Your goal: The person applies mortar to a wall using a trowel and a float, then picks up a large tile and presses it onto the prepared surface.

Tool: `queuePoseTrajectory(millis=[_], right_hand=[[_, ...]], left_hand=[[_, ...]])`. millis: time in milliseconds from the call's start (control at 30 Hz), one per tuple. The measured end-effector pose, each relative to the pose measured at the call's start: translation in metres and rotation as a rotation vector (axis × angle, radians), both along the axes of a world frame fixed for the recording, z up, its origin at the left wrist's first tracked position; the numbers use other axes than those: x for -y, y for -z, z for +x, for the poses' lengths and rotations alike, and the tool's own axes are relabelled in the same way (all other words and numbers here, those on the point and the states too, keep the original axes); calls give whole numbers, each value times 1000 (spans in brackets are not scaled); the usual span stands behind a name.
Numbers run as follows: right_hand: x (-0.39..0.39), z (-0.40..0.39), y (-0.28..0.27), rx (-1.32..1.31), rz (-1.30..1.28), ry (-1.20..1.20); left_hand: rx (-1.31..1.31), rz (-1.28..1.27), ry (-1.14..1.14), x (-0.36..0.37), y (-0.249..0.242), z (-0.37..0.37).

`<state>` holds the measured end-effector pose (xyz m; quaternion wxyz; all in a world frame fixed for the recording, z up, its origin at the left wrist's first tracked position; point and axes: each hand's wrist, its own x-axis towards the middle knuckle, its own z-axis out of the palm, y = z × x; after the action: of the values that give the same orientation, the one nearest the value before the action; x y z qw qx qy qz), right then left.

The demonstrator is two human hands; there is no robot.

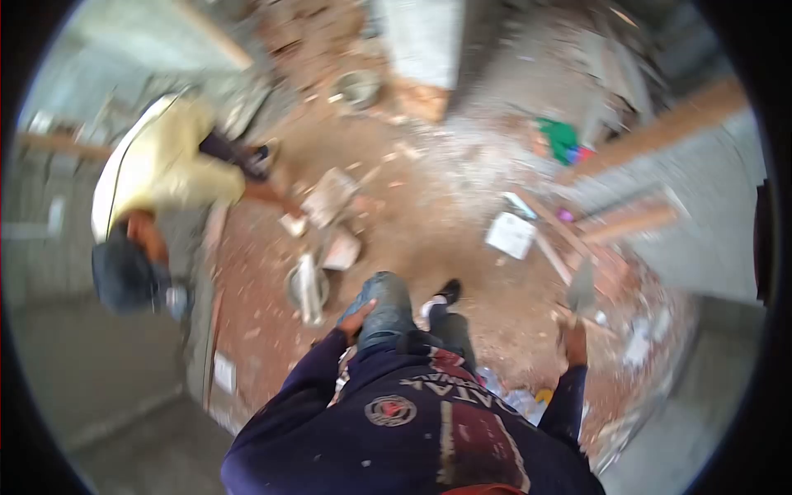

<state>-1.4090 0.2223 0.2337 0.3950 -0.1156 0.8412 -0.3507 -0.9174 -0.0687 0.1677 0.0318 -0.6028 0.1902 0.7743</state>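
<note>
My right hand [571, 340] is held out to the right, closed around the handle of a trowel. The trowel's pointed grey blade [581, 285] points away from me, above the littered floor. My left hand [356, 320] lies against the thigh of my jeans [384, 301], fingers stretched along the cloth, holding nothing. Ahead of that hand is a round pan [294, 286] with a pale, long object [309, 289] in it. The picture is blurred by motion.
A co-worker in yellow [157, 157] bends down at the left, an arm reaching toward broken slabs [330, 196]. A bucket [357, 88] stands farther off. At the right lie a white tile [511, 235] and wooden boards [627, 219]; a slanting beam [660, 128] juts in. Rubble covers the dirt floor.
</note>
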Motion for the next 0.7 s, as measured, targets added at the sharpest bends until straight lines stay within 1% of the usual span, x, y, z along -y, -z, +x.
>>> queuePoseTrajectory(millis=[33,67,100,133,167,200,233,267,300,333,367,400,433,467,500,567,600,633,667,700], right_hand=[[21,-24,-31,1,-117,82],[39,-44,-47,-74,-176,155],[55,-61,-62,-128,-221,87],[72,-73,-73,-163,-260,4],[91,-78,-88,-68,-211,10],[112,-88,-96,33,-175,10],[131,-95,-90,80,-185,-4],[146,-99,-77,127,-194,-16],[158,-102,-48,176,-232,-2],[173,-105,-24,221,-276,7],[196,-105,-19,222,-216,-12],[219,-110,-14,229,-152,-34],[232,-116,11,278,-171,-16],[249,-124,38,331,-192,4],[268,-142,48,324,-202,29],[298,-160,65,352,71,-49],[305,-166,76,268,110,-120],[314,-185,88,169,155,-198],[319,-198,92,174,193,-253],[331,-212,72,290,124,-115]], left_hand=[[-11,29,3,4,43,1],[-12,-100,156,24,30,-15],[-10,-234,291,42,3,-36],[-32,-227,345,60,-16,-65],[40,-380,570,82,-35,-90],[115,-545,788,103,-43,-118],[104,-551,819,120,-36,-140],[144,-635,698,134,-21,-156],[180,-716,569,147,-1,-172],[51,-953,616,161,20,-180],[-69,-1200,652,175,42,-188],[-53,-1146,595,192,49,-208],[-38,-1095,539,212,55,-230],[-43,-898,500,228,44,-255],[-45,-698,463,242,34,-285],[-66,-489,442,289,49,-330],[-240,-756,581,315,108,-329],[-182,-854,728,345,178,-324],[60,-630,671,361,171,-353],[311,-421,610,385,160,-377]])
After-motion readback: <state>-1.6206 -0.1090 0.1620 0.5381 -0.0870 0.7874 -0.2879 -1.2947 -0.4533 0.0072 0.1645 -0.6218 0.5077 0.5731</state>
